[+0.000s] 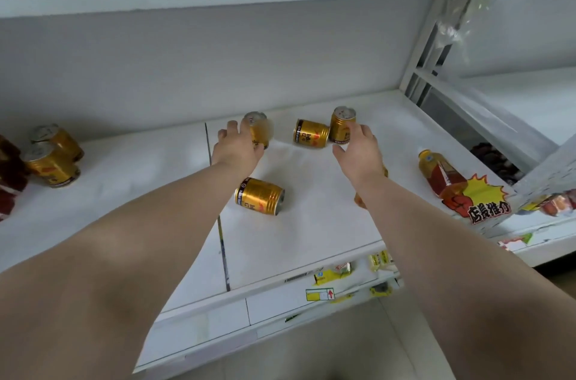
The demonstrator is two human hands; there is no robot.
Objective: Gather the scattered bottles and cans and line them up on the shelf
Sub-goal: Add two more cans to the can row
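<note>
White shelf point(311, 223) boards are strewn with gold cans: one upright can point(258, 130) is gripped by the left hand point(238, 147), another point(342, 125) by the right hand point(358, 150). Two cans point(311, 133) point(260, 196) are seen toppled between the arms, two more point(51, 155) stood far left, and a bottle point(441, 172) lies right beside a promo tag point(483, 199).

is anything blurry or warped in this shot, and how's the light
Head view: the can in the left hand is motion-smeared, while the can lying near the front is sharp; wide-angle lens bends the shelf edge and stretches the forearms; lighting soft and even, shadows faint.
</note>
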